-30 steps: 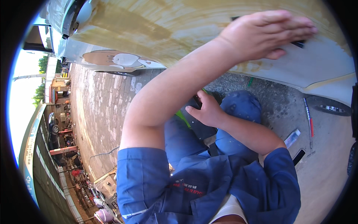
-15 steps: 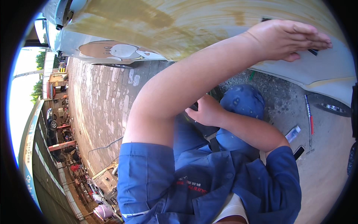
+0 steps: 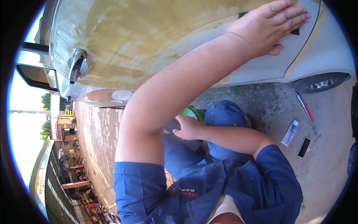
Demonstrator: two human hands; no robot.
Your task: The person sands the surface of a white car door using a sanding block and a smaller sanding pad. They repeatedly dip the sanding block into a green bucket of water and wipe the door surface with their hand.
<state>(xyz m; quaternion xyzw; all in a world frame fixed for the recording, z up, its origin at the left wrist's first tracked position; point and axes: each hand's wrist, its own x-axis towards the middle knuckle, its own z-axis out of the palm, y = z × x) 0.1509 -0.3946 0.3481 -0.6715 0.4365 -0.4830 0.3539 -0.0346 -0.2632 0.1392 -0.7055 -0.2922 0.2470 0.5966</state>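
Note:
My left hand point(image 3: 276, 28) lies stretched out on the car's door panel point(image 3: 112, 33), over a black flat piece point(image 3: 295, 32) that shows past its fingers. The panel is coated in smeared tan-yellow over white. My right hand point(image 3: 187, 127) is low in front of me, thumb and forefinger apart beside a dark grey item point(image 3: 169, 127), partly behind my left forearm. A green bucket point(image 3: 192, 112) shows just beyond it, next to my blue-clad knee point(image 3: 225, 112).
On the pavement at right lie a tube point(image 3: 290, 133), a black phone point(image 3: 304, 147) and a long metal tool with red grip point(image 3: 309, 112), near a wheel point(image 3: 317, 81). A door handle point(image 3: 77, 63) juts out upper left; a cluttered workshop point(image 3: 72, 186) lines the far left.
My left hand has shifted up and slightly left along the panel with the black piece. My view has shifted, bringing the door handle lower. My right hand sits lower in view.

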